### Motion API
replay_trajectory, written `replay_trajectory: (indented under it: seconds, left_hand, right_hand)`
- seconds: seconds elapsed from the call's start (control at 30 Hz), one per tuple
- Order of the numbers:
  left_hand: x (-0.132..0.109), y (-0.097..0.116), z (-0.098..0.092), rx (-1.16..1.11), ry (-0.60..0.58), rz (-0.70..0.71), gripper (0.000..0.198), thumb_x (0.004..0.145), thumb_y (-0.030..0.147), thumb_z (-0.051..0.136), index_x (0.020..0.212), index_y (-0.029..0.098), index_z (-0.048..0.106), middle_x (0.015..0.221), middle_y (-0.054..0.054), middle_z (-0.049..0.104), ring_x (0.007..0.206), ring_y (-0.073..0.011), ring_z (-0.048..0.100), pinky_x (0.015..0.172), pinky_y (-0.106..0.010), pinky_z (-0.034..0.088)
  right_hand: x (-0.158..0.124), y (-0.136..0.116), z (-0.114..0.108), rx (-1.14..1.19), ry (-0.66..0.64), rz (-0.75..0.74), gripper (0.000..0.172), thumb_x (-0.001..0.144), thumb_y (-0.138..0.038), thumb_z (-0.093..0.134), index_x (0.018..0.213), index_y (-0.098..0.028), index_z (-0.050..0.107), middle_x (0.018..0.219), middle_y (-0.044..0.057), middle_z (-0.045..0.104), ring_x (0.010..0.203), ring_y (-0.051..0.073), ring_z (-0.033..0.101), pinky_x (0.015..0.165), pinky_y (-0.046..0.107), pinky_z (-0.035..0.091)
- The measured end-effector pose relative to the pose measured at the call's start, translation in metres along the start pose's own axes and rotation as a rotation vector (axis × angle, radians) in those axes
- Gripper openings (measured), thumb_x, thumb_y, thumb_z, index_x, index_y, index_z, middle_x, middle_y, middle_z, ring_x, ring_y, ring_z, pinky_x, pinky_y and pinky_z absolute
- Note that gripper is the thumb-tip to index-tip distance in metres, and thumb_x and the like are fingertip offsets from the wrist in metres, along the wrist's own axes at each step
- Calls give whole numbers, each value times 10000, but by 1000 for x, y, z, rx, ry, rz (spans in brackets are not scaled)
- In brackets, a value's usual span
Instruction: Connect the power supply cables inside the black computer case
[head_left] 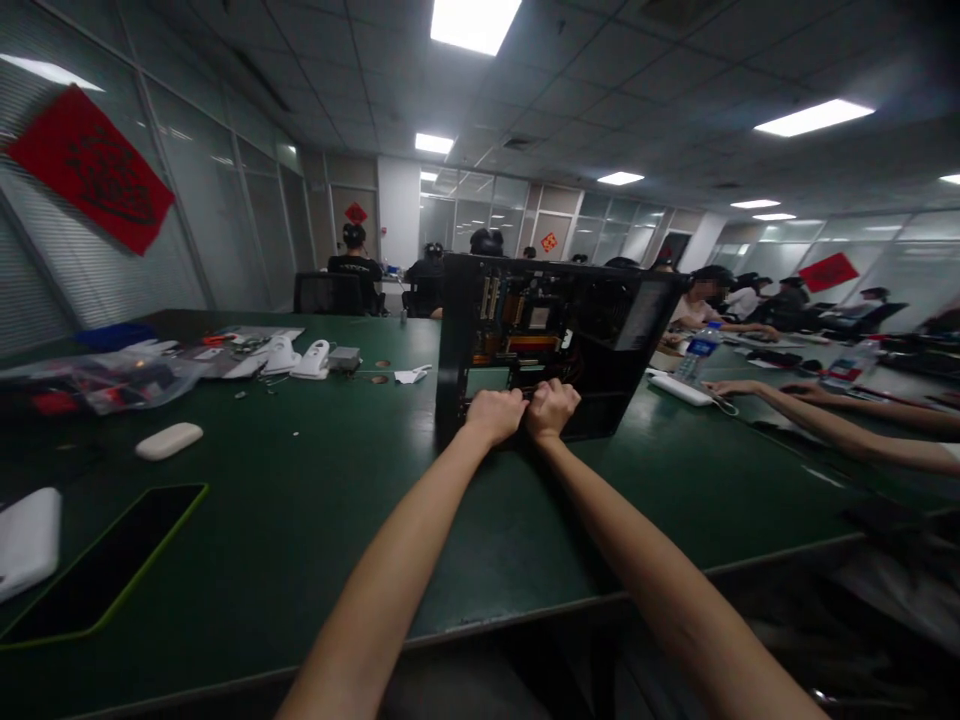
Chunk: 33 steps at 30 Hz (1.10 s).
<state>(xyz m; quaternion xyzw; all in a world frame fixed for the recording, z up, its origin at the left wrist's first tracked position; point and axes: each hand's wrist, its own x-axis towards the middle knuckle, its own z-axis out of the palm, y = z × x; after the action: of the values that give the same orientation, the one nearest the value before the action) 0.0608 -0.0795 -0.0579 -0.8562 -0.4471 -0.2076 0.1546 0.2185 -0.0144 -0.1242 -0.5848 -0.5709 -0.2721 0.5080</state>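
A black computer case (453, 345) stands upright on the green table (480, 540), its open side facing me. Inside it show the motherboard (538, 318), slots and an orange-and-red strip, with a dark round fan (602, 308) at the upper right. My left hand (495, 415) is closed at the lower middle of the opening. Right beside it, my right hand (553, 407) is closed too, knuckles up. The fingers hide whatever they pinch, in front of the case's lower inside.
To the left lie a phone (112, 565), a white oval case (169, 441), plastic bags (105, 385) and white devices (311, 360). On the right are a water bottle (699, 352), a white power strip (679, 389) and a co-worker's hand (733, 388). Other people sit farther back.
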Motion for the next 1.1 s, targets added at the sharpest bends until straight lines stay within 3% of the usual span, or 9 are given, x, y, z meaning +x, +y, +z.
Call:
replay_trajectory:
  seconds: [0.2,0.4,0.83,1.1]
  left_hand:
    - [-38,-36,-21,59,4,-47,472,1067,403,289,1049,112,661,985,-180,754,889,-303,743,739,-381,545]
    - [-58,-52,-38,93,4,-51,479,1057,410,298,1024,117,676,953,-179,755,845,-307,741,686,-360,520]
    - [-111,-104,-70,161,-7,-39,440,1048,414,324,972,153,670,898,-126,754,780,-253,722,640,-309,478]
    - [-155,-142,-91,252,11,-102,460,1050,408,311,891,175,674,828,-100,747,724,-232,700,602,-300,409]
  right_hand:
    - [-10,-52,-10,-64,-66,21,361,953,-234,341,762,-191,644,871,107,600,862,262,429,865,421,282]
    - [-15,-90,-19,-114,-105,60,385,969,-222,347,788,-173,683,899,112,639,880,261,453,902,414,284]
    - [-36,-172,-25,10,-117,64,370,980,-227,382,773,-179,685,887,121,640,876,270,486,919,446,307]
    - [-52,-231,-26,59,-190,11,330,986,-256,440,807,-196,710,909,87,665,890,262,519,905,437,313]
